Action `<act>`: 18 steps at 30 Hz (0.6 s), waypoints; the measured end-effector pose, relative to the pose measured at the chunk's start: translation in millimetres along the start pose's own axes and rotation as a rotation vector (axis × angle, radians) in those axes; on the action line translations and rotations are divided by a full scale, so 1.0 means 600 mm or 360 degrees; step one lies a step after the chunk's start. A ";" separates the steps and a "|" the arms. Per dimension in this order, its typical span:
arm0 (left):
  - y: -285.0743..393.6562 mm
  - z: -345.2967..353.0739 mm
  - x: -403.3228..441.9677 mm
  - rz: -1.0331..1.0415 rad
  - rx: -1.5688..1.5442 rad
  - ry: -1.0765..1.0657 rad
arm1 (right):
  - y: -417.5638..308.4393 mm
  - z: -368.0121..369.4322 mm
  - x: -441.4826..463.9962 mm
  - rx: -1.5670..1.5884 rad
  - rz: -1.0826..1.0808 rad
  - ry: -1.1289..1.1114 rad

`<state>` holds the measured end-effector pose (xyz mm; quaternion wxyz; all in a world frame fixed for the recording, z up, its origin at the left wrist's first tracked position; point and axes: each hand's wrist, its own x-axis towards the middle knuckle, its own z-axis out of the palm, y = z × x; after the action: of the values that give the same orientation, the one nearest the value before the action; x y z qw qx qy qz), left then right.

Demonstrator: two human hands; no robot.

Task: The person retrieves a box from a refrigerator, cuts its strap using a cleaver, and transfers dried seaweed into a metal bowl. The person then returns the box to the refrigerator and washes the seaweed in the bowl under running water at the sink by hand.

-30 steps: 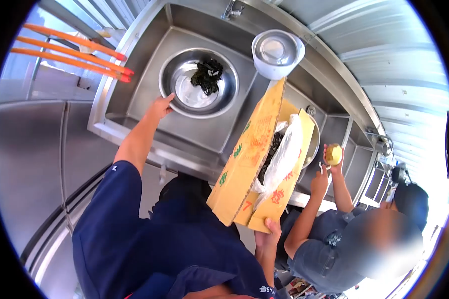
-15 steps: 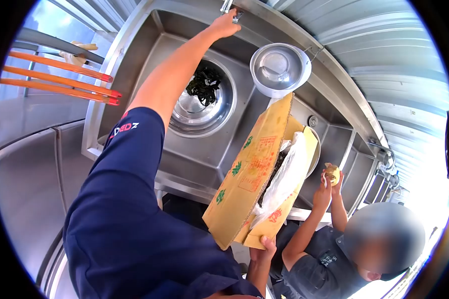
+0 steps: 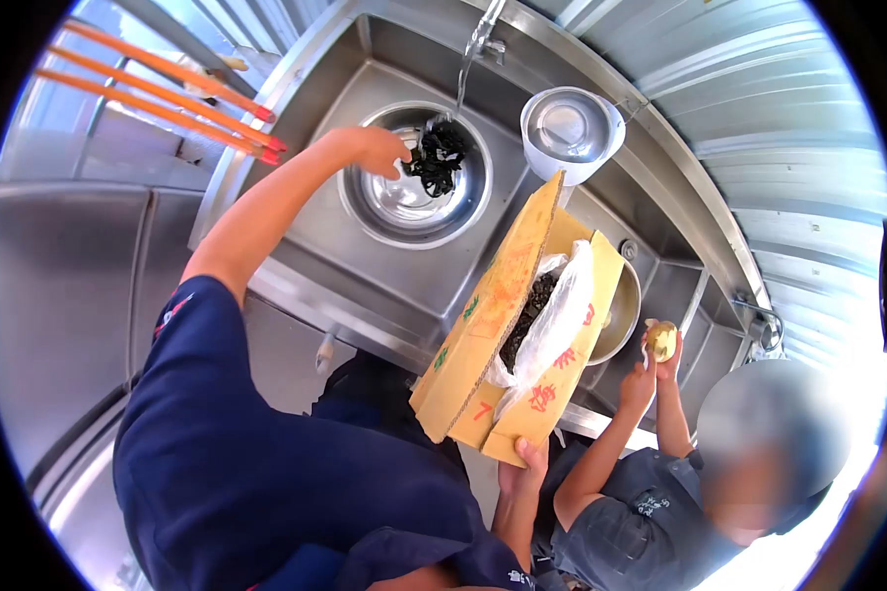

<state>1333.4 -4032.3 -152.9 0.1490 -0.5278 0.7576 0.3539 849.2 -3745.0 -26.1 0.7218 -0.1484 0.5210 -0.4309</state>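
My left hand is over the left rim of a metal bowl, fingers stretched toward a clump of dark, seaweed-like strips. Nothing shows in its fingers. Water from the tap falls onto the strips. My right hand grips the lower end of an open cardboard box, which I hold tilted before the sink. Inside the box, dark dried pieces lie in a white plastic bag.
The steel sink has several basins. A white tub with a metal bowl stands by its back edge. Another bowl is partly behind the box. At right, a co-worker holds a peeled-looking yellowish item. Orange poles stick out at upper left.
My left hand has left the tap handle and come down to the bowl. Water now runs from the tap. The box is still in my right hand and appears slightly shifted.
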 end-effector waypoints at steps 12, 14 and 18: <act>0.596 0.358 -0.603 0.0238 -0.2750 0.0822 | 0.005 -0.065 -0.248 -0.0373 0.0100 -0.0806; 0.647 0.383 -0.659 0.0234 -0.3014 0.0985 | 0.005 -0.051 -0.275 -0.0447 0.0153 -0.1004; 0.747 0.488 -0.748 0.0279 -0.3206 0.1580 | 0.008 -0.056 -0.318 -0.0754 0.0358 -0.1390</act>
<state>1063.0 -3431.3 79.4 -0.6884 -0.4350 0.1364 0.5642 805.2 -3586.2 76.0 0.8606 -0.4173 0.2670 -0.1182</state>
